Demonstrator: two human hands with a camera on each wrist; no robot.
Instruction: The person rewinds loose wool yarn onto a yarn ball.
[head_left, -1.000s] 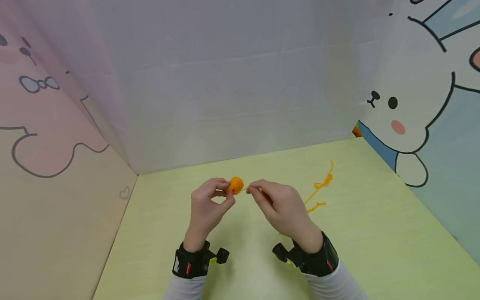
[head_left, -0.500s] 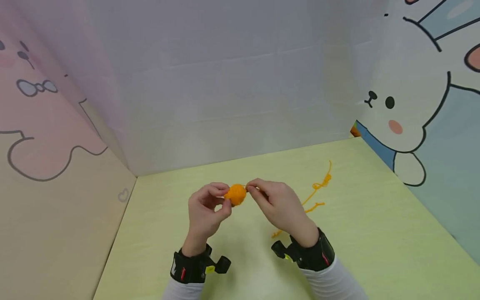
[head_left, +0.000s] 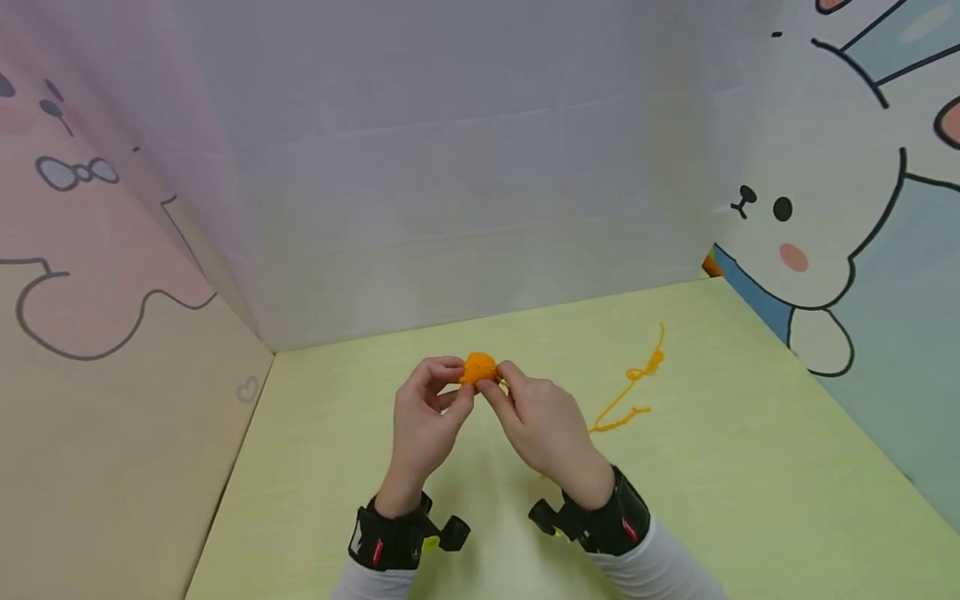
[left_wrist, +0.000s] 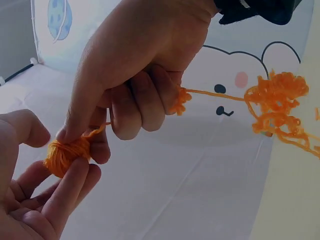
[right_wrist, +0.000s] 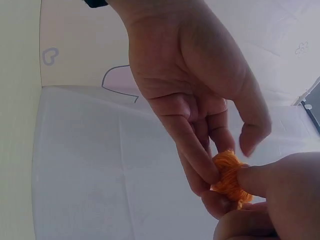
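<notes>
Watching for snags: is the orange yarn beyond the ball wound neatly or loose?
Loose: a strand leads from the right hand to a looped tangle outside the ball.

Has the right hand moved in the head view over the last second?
Yes: against the far-left corner of the table, the right hand has shifted left, toward the left hand and the orange yarn ball.

High head view, forward and down, close wrist views toward the yarn ball (head_left: 479,367), shared by all
</notes>
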